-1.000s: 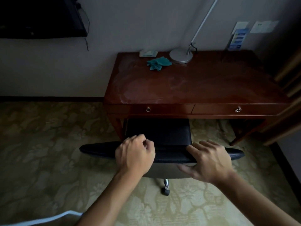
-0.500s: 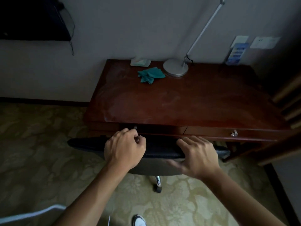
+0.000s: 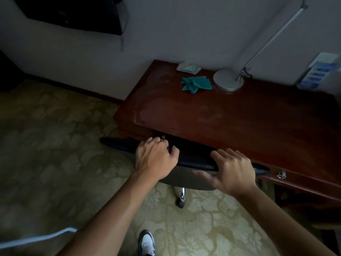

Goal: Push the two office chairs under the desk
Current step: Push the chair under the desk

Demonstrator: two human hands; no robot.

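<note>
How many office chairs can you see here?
1. The black office chair sits at the desk front edge, its backrest top under both hands, left hand and right hand. A second chair is not in view.

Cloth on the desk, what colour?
Teal green; the crumpled cloth shows clearly in the head view, beside the lamp base.
</note>
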